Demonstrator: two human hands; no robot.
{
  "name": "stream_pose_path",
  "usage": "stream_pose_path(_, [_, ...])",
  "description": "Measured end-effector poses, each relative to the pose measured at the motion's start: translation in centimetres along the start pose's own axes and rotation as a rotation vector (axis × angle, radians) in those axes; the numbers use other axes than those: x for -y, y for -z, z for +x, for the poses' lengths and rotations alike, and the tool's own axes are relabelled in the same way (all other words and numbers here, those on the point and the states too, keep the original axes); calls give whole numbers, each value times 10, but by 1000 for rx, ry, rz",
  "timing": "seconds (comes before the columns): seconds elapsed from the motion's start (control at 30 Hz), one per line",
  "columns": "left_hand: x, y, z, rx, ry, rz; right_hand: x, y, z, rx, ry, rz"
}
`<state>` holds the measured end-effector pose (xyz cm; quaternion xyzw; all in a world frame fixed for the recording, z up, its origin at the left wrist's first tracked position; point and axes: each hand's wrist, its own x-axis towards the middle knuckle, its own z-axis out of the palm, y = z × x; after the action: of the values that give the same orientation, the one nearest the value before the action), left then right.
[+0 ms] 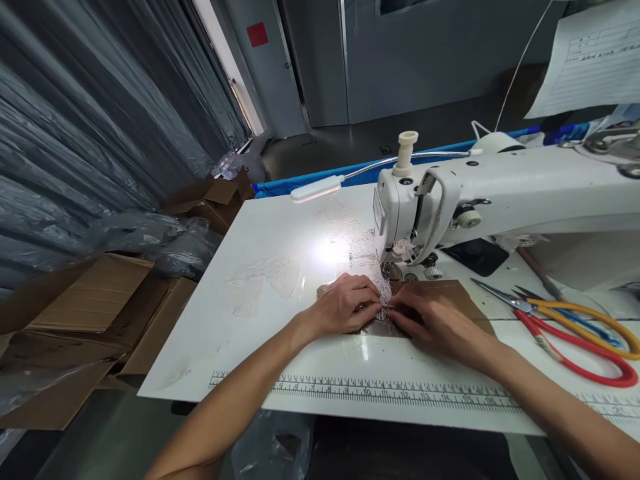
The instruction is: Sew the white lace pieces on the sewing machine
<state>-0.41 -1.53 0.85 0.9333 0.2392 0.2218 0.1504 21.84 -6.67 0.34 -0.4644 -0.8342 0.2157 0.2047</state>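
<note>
A strip of white lace (367,257) runs over the bed of a white sewing machine (525,183), passing by its needle area. Just in front of the presser foot, my left hand (347,303) pinches the near end of the lace between thumb and fingers. My right hand (425,313) pinches the same end from the other side, so the fingertips of both hands almost meet. Beneath the hands lies a brown sheet (457,300), partly hidden by them. The lace right between the fingertips is small and partly covered.
Scissors with red and yellow handles (575,327) lie right of my right hand. A lit lamp (317,189) on a bendy neck hangs over the white table (200,353). A printed ruler (380,393) follows the front edge. Cardboard boxes (95,293) stand at the left.
</note>
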Motion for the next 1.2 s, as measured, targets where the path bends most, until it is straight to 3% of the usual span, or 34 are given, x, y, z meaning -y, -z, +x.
stream_pose_path(0.13, [-2,-6,1,-18,-65,106,-2,2,4,-12,24,-7])
stream_pose_path(0.3, [-5,-6,4,-282,-19,-1,-7,4,-1,-86,36,-80])
stream_pose_path(0.4, [-4,-5,5,-339,-9,-62,-9,-3,-3,-85,122,-119])
stream_pose_path(0.6, [-4,-8,3,-215,-66,-1,-1,-5,-13,-47,125,-125])
stream_pose_path(0.83, [-1,-11,1,-62,-117,145,-6,24,-6,131,83,34])
stream_pose_path(1.03, [0,-13,-2,-18,-136,236,-31,18,18,-126,-151,-59])
stream_pose_path(1.2, [-2,-14,-2,-41,-143,252,-28,4,11,-163,-121,-101])
